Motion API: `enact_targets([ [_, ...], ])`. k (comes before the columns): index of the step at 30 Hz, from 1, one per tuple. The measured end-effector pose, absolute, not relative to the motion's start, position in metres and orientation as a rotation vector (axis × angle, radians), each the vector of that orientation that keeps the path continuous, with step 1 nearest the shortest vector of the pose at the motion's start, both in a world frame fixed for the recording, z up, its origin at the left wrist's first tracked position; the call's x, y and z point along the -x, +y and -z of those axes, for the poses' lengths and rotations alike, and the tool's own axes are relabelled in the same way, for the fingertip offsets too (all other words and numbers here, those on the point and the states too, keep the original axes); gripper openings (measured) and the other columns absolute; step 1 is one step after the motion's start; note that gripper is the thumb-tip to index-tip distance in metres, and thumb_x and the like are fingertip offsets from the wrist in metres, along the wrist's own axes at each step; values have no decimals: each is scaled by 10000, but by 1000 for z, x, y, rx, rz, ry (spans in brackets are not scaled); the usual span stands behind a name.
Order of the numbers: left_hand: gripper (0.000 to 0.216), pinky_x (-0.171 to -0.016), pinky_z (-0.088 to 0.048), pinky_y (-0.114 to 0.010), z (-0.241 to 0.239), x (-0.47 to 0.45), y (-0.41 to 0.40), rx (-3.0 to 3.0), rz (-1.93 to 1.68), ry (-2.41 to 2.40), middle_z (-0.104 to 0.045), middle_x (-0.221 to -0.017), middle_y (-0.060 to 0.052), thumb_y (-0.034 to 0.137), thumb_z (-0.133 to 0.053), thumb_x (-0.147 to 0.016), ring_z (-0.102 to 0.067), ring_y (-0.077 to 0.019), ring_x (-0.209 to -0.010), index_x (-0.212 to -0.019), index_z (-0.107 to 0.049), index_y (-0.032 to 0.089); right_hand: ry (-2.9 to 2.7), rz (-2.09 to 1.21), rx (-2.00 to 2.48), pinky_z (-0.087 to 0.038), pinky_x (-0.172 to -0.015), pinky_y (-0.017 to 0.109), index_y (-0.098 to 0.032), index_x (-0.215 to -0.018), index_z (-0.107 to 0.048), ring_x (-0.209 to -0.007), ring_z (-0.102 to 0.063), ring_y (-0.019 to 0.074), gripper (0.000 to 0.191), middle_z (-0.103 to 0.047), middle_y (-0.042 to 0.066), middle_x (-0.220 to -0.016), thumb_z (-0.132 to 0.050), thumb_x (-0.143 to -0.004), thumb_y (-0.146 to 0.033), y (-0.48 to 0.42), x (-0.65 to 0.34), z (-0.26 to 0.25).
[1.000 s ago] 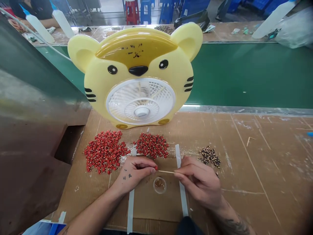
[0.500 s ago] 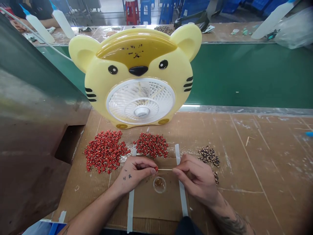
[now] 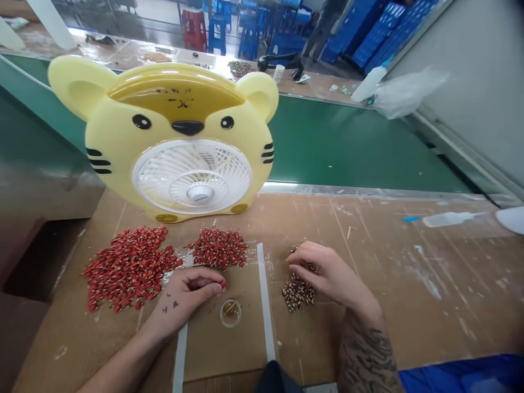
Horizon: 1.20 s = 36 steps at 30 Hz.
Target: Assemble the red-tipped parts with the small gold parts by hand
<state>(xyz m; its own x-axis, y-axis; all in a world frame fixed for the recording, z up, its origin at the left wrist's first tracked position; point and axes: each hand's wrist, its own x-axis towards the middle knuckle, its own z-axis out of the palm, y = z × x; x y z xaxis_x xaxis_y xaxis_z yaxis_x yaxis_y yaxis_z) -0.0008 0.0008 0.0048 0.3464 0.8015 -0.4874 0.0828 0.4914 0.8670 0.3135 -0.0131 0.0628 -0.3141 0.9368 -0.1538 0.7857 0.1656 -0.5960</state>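
Note:
My left hand pinches a small red bead-like piece between thumb and forefinger, above the cardboard mat. Just right of it stands a small clear cup with brownish liquid and a thin wooden stick in it. My right hand is over a pile of small dark-and-gold pieces. Its thumb and forefinger tips are close together at the pile's upper left; whatever is between them is too small to make out. Two heaps of red pieces, a larger one and a smaller one, lie beyond my left hand.
A yellow animal-shaped fan stands behind the heaps. Pale tape strips edge the cardboard mat. A metal panel rises on the left. At right lies a plastic bottle. A green belt runs behind.
My right hand has let go of the stick, which now rests in the cup, and has moved right to the dark-and-gold pile. My left hand still pinches the red piece. The view has swung right.

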Motion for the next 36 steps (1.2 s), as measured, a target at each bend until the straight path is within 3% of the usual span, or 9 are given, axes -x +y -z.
enact_targets([
  [4, 189, -639, -497, -194, -4, -1, 2, -945, -571, 1145, -757, -745, -42, 299, -805, -704, -676, -145, -685, -836, -764, 170, -2285, -1016, 1847, -434, -680, 267, -204, -799, -679, -739, -583, 155, 95, -638, 3, -788, -631, -879, -187, -21, -326, -68],
  [15, 175, -639, -496, -181, -3, -1, 1, -976, -580, 1149, -752, -745, -31, 301, -806, -701, -667, -132, -682, -819, -760, 181, -2528, -948, 1727, -425, -705, 268, -195, -687, -665, -795, -589, 169, 186, -642, 4, -758, -633, -853, -115, -21, -298, -50],
  [29, 192, -622, -474, -203, -4, 0, 1, -1011, -584, 1131, -729, -725, -34, 312, -786, -724, -651, -144, -673, -852, -750, 173, -2391, -847, 1646, -469, -770, 289, -198, -931, -709, -849, -597, 173, 196, -660, 34, -897, -532, -939, -117, -13, -297, -46],
  [36, 194, -621, -482, -187, -4, 0, 1, -1022, -582, 1146, -739, -735, -34, 322, -795, -710, -653, -138, -670, -832, -751, 178, -2403, -818, 1643, -466, -776, 286, -194, -899, -701, -854, -594, 174, 155, -654, 36, -890, -567, -919, -120, -13, -296, -42],
])
